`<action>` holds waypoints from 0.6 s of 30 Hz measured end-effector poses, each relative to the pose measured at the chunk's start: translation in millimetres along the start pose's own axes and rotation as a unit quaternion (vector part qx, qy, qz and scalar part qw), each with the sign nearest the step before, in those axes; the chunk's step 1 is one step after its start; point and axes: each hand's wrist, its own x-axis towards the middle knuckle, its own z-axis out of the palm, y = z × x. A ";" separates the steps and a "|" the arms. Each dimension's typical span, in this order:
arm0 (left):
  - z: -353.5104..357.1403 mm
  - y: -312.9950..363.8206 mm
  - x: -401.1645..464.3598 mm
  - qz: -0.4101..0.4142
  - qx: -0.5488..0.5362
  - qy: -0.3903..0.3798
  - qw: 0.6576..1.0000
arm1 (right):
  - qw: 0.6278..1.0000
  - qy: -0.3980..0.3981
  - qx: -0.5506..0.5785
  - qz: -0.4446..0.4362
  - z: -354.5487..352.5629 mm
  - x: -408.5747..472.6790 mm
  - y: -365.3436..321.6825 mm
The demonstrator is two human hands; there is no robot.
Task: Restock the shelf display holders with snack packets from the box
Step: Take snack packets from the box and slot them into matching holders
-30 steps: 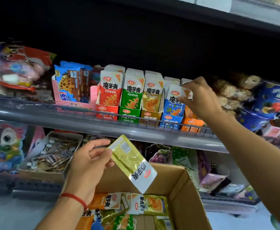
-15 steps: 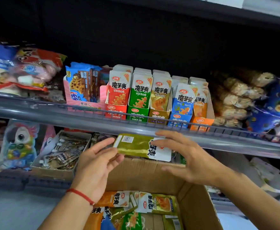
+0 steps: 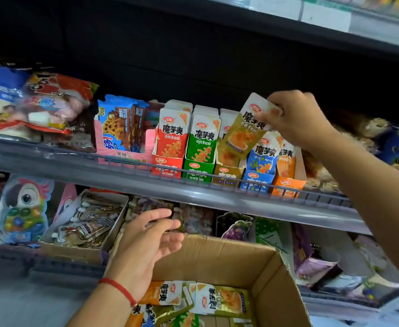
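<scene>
The right hand (image 3: 297,119) pinches the white top edge of an olive-yellow snack packet (image 3: 245,128), fingers curled over its upper corner. The packet hangs tilted, its lower end dipping into the olive-yellow display holder (image 3: 228,173), which is the middle one in a row of five on the shelf (image 3: 99,175). To that holder's left stand the green holder (image 3: 197,169) and the red holder (image 3: 167,165), both packed with upright packets; to its right sit the blue holder (image 3: 256,181) and the orange holder (image 3: 287,184).

The left hand (image 3: 146,249) holds nothing, its fingers loosely spread above the near edge of the cardboard box (image 3: 271,279), a red string (image 3: 118,289) around the wrist. Inside the box lie loose packets (image 3: 219,302) in orange, olive and green.

Further left on the shelf, a pink tray (image 3: 122,154) holds blue cookie packs, just beside the red holder.
</scene>
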 end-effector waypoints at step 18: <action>-6.6 8.7 4.6 0.009 0.068 0.005 0.998 | 0.959 -0.083 -0.267 -0.045 63.8 45.6 -7.0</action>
